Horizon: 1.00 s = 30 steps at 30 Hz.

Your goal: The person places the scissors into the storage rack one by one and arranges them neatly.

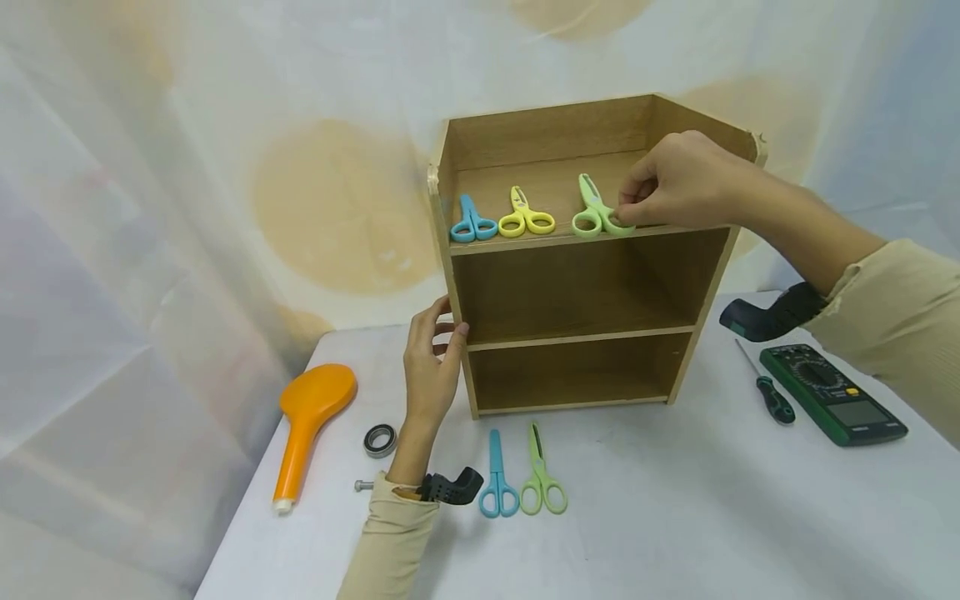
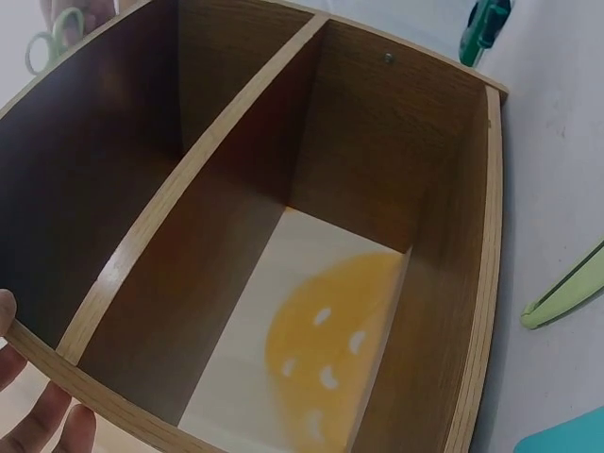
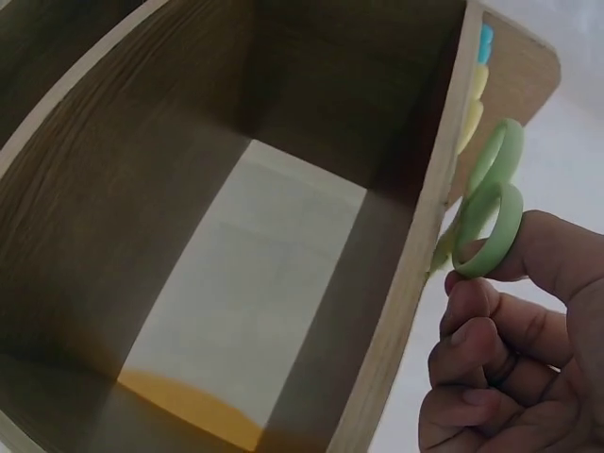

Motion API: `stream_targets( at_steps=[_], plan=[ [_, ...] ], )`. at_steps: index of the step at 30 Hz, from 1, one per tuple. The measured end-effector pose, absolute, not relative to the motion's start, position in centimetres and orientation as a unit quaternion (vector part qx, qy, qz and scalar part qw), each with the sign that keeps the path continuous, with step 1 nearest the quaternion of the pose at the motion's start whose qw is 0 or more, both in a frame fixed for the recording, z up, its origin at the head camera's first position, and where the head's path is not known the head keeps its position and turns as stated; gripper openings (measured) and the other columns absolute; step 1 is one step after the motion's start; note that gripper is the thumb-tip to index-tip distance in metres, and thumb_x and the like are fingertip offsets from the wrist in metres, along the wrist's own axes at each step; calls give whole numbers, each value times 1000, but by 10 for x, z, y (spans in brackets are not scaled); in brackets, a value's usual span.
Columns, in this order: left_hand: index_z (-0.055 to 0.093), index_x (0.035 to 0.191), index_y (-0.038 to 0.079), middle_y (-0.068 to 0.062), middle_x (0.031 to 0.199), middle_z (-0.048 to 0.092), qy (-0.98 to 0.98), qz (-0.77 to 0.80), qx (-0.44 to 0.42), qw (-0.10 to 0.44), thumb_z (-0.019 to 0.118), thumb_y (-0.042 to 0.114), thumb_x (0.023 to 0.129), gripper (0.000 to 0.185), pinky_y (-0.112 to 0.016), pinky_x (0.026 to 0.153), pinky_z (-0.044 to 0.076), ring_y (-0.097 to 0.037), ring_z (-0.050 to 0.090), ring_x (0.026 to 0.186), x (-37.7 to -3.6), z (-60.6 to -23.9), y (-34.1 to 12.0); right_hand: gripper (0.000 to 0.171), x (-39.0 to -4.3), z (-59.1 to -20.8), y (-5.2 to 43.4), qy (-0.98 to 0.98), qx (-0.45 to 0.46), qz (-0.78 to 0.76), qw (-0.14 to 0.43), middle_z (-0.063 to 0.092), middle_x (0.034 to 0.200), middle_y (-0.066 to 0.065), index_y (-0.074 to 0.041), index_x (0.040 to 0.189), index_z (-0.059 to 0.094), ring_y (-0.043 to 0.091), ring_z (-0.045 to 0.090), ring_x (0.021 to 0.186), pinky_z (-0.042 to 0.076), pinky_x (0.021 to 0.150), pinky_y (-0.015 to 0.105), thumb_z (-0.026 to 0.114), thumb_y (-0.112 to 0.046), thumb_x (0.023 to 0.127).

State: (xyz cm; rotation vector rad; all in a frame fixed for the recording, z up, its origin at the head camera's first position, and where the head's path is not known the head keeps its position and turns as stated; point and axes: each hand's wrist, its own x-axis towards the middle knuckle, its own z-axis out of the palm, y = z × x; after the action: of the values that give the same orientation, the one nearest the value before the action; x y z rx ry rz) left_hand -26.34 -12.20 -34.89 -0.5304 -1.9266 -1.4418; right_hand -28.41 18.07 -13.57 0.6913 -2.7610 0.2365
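Beige long sleeves (image 1: 390,533), black wrist-mounted camera straps (image 1: 450,487) (one per wrist), bare fingers (image 1: 431,321)

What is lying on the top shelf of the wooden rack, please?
On the top shelf of the wooden rack lie blue scissors, yellow scissors and green scissors, whose handle the right hand pinches. That hand covers the shelf's right end.

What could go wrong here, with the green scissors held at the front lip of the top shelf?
1. The green scissors have their handle rings at the shelf's front edge, pinched by the right hand; let go there, they might tip off.
2. The yellow scissors lie close beside them and could get nudged.
3. The wooden shelf unit stands upright with only the left hand on its side edge, so a push at the top might shift it.
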Motion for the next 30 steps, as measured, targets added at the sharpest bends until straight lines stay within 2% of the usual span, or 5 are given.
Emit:
stream_targets(
  at_steps=[5,12,17,24,30],
  plan=[
    [51,142,0,-19,130,54,-741,-547,-202,332,62,4,99,45,-47,78,54,-36,62,107,-263,-348,-122,13,-293,-136,177,-958,244,81,129,68,72,-1,-11,84,76,18,55,68,42,59,31,69,-21,88],
    [50,142,-1,-22,131,53,-737,-557,-197,328,62,3,98,46,-53,80,53,-40,60,108,-270,-354,-120,18,-304,-132,169,-968,223,79,83,68,77,3,-7,93,76,21,55,73,43,60,33,67,-23,92],
    [50,144,5,-17,132,53,-738,-556,-193,330,63,9,99,47,-52,79,54,-36,61,108,-286,-370,-123,21,-311,-132,169,-971,212,81,75,67,84,6,-5,96,74,24,54,78,42,62,35,64,-24,95],
    [51,145,16,-6,132,54,-742,-551,-202,324,63,25,100,47,-42,79,55,-23,61,108,-290,-376,-128,21,-310,-141,167,-967,218,89,100,64,79,6,-4,95,72,23,53,74,41,60,34,59,-21,97],
    [50,146,20,-3,133,53,-744,-544,-204,328,61,29,101,47,-44,79,56,-19,61,108,-292,-374,-128,26,-299,-142,173,-958,219,83,166,67,82,8,-3,100,74,24,56,73,44,60,35,55,-20,98]
  ],
)
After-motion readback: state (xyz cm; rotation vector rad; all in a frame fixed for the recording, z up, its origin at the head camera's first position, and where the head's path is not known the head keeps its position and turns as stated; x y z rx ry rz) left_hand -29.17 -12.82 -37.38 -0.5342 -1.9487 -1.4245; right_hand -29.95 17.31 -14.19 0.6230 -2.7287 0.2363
